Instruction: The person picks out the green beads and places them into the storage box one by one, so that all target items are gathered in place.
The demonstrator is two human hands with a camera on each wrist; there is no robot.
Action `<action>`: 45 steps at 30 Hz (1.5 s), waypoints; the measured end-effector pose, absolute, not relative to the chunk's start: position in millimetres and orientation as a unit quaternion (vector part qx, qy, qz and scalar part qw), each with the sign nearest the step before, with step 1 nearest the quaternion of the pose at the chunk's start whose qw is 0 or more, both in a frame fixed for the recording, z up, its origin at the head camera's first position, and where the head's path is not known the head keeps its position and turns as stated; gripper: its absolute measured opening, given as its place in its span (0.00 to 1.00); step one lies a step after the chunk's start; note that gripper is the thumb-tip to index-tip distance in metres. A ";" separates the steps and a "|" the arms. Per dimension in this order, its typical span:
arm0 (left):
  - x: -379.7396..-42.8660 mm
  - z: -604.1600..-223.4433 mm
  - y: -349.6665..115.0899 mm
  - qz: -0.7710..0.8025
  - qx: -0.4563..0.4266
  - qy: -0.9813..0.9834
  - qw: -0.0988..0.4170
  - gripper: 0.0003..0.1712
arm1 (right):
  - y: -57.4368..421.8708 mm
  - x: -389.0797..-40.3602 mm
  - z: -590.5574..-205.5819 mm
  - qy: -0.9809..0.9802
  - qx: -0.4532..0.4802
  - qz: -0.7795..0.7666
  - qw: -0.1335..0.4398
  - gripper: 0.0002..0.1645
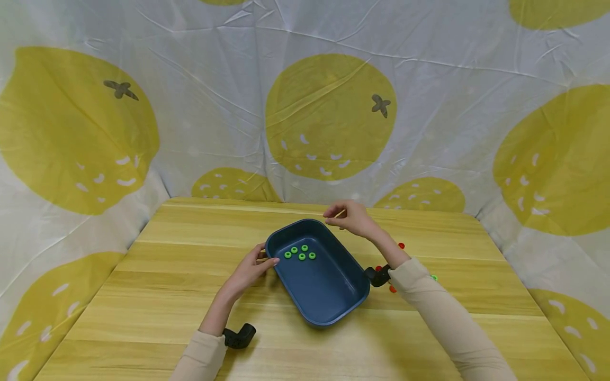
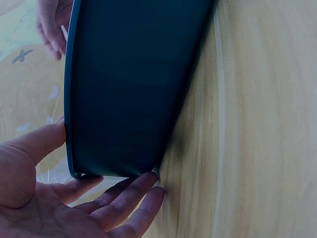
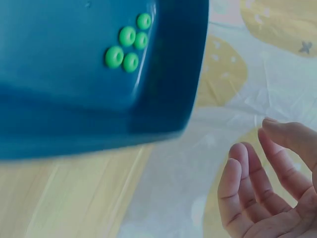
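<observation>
A dark blue rectangular plastic bin (image 1: 326,288) stands at an angle on the wooden table. My left hand (image 1: 250,271) holds its left corner; the left wrist view shows the thumb at the rim and the fingers (image 2: 136,198) against the outer wall. Several small green ring-shaped beads (image 1: 302,257) lie grouped on the bin's floor, near its far left end. Just past the bin's far right corner, my right hand (image 1: 352,218) hovers in the air. Its fingers are loosely bent with thumb and forefinger close together, and nothing shows between them in the right wrist view.
Red beads (image 1: 401,245) and a green bead (image 1: 434,278) lie on the table (image 1: 181,264) right of the bin, partly hidden by my right forearm. Behind the table hangs a pale cloth (image 1: 209,106) printed with yellow fruit. A black camera mount (image 1: 240,336) sits on my left wrist.
</observation>
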State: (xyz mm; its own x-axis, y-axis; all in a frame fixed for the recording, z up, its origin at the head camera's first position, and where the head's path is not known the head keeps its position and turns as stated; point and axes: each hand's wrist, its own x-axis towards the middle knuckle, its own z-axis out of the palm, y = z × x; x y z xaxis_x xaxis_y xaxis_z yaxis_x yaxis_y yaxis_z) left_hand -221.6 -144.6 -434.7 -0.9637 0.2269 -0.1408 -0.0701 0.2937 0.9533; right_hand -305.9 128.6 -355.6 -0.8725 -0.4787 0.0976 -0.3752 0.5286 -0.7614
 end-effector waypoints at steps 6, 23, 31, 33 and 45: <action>-221.2 -434.1 -145.4 0.592 0.048 0.795 0.126 0.33 | 156.5 -309.4 -362.5 0.874 -0.214 -0.430 0.069 0.12; -222.3 -439.0 -146.5 0.587 0.045 0.799 0.122 0.33 | 225.2 -293.2 -380.3 0.895 -0.154 -0.415 0.054 0.14; -222.7 -437.8 -144.1 0.587 0.044 0.799 0.120 0.34 | 254.2 -278.0 -394.1 0.899 -0.138 -0.410 0.059 0.14; -222.9 -437.9 -143.7 0.587 0.043 0.800 0.119 0.34 | 260.6 -273.3 -399.5 0.902 -0.137 -0.405 0.059 0.14; -220.6 -441.0 -146.6 0.584 0.078 0.801 0.100 0.38 | 294.6 -251.2 -429.4 0.919 -0.116 -0.372 0.057 0.12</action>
